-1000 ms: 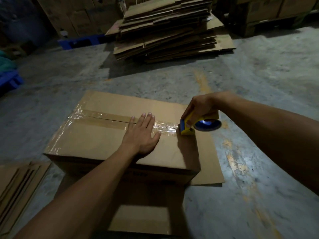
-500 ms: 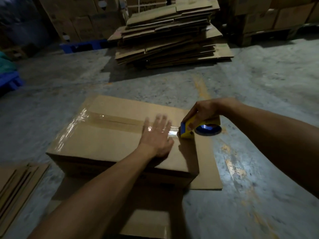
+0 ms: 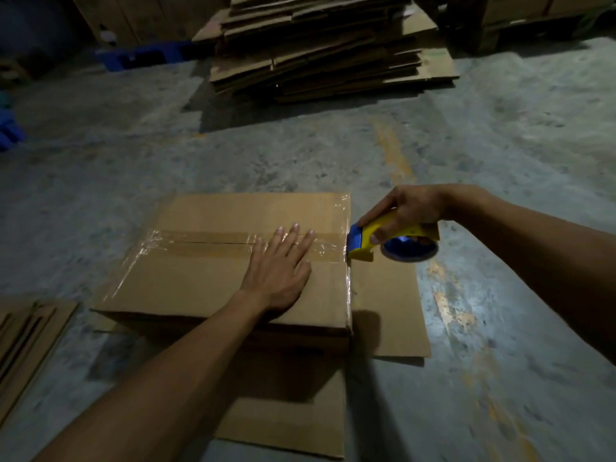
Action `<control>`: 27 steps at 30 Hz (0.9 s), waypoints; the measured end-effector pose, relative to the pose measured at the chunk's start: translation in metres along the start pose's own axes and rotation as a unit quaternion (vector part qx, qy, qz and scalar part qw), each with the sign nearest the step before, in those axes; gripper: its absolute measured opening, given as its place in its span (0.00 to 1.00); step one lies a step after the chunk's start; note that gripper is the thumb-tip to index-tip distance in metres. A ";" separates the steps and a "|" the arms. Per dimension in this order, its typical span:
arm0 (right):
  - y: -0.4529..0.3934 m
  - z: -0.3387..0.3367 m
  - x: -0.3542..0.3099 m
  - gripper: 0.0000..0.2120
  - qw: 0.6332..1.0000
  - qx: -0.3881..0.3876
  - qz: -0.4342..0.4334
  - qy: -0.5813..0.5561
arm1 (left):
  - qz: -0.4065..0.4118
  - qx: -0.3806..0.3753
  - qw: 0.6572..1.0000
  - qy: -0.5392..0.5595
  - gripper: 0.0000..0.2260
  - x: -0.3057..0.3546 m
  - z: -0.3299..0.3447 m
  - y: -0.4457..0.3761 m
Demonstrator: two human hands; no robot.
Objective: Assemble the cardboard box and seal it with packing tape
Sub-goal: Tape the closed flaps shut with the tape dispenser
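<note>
Nearest the camera, a flat sheet of cardboard (image 3: 283, 425) lies on the concrete floor (image 3: 500, 395), running under the cardboard box (image 3: 206, 288) and out past the box's right side. At the left edge of the view a few more flattened pieces (image 3: 30, 328) lie on the floor, well apart from the box.

The box stands closed on the sheet, its top flaps meeting along a centre seam. A strip of clear packing tape (image 3: 200, 241) runs along that seam from the left edge of the top to the right edge, wrinkled and glossy (shine also shows down the left end of the top and along the right corner edge).

The left hand (image 3: 280, 271) lies flat and open on the top of the box, fingers spread — the fingertips rest on the tape near the right end of the seam. It holds nothing.

The right hand (image 3: 406, 211) is wrapped around the yellow handle of a tape dispenser (image 3: 373, 240), whose blue front end is pressed against the right edge of the box top, just where the tape strip ends. The blue roll hangs off the box, above the sheet.

Farther back — across bare floor — sits a tall stack of flattened cartons (image 3: 326, 45), with a blue pallet (image 3: 143, 56) to its left.
</note>
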State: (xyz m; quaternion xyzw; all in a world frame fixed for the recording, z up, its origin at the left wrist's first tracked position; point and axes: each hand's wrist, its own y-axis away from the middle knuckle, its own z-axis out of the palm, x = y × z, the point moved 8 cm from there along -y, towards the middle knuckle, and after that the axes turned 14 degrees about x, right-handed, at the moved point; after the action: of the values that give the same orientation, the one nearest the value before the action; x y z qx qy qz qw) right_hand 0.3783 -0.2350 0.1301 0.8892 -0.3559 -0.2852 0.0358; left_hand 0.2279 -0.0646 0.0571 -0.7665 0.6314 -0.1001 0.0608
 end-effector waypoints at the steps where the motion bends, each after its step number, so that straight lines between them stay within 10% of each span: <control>1: 0.002 0.000 0.003 0.20 1.000 0.000 0.003 -0.007 | 0.000 -0.001 1.000 -0.001 0.25 0.000 0.000 0.000; 18: 0.036 0.054 0.029 0.19 0.960 -0.096 0.109 0.239 | -0.004 -0.034 0.999 0.010 0.25 0.005 0.000 -0.005; 24: 0.044 0.078 0.057 0.23 0.977 0.007 0.161 0.142 | 0.239 0.004 0.969 0.060 0.22 0.079 -0.008 -0.019; 27: 0.032 0.067 0.057 0.23 0.978 0.052 0.166 0.113 | 0.228 0.038 0.969 0.092 0.18 0.082 -0.012 -0.022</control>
State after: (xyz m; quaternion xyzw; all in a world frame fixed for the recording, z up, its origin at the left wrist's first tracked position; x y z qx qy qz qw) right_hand 0.3561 -0.2868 0.0553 0.8449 -0.5066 -0.1538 0.0769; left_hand 0.2612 -0.1405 0.0801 -0.5869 0.7883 -0.1771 0.0528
